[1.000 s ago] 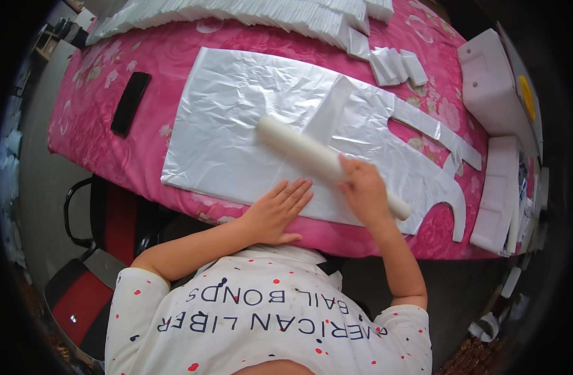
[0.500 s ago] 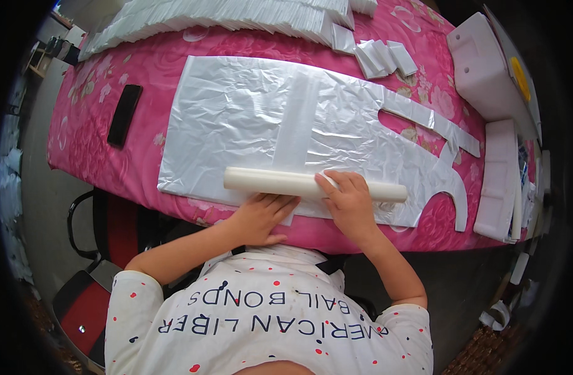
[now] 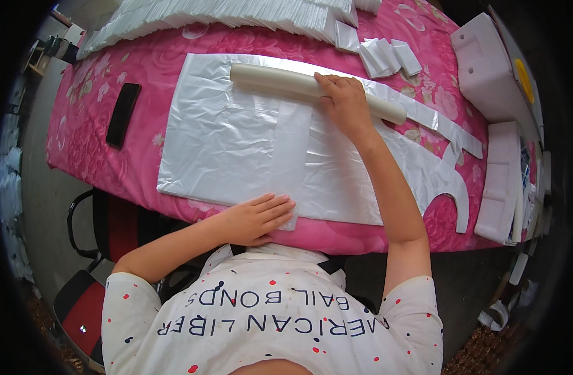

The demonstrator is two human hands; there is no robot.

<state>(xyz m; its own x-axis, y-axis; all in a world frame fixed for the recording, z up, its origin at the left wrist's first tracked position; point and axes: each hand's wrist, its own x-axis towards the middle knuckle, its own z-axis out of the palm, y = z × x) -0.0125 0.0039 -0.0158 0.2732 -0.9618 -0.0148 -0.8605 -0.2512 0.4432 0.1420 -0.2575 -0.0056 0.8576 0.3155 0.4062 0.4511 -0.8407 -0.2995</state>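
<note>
A thin white plastic sheet (image 3: 217, 137), cut into loops and straps at its right end, lies spread on the table. Down its middle runs a paler strip (image 3: 291, 144) whose end pokes out past the near edge. My right hand (image 3: 349, 105) grips a long white tube (image 3: 271, 78) from above, fingers curled over it, at the sheet's far side. The tube lies across the sheet, slanting down to the right. My left hand (image 3: 261, 217) rests flat on the sheet's near edge beside the strip, its fingers stretched out, holding nothing.
Long rows of folded white plastic packets (image 3: 236, 19) line the far side, with several loose packets (image 3: 389, 57) nearby. A black phone (image 3: 123, 115) lies at left on the pink flowered cloth (image 3: 80, 140). White foam boxes (image 3: 495, 181) stand at right; a chair (image 3: 114, 225) is at near left.
My right hand has pushed the tube away from me, from the sheet's near side to its far side. The plastic looks smoother. My left hand stays near the front edge, its fingers now uncovered.
</note>
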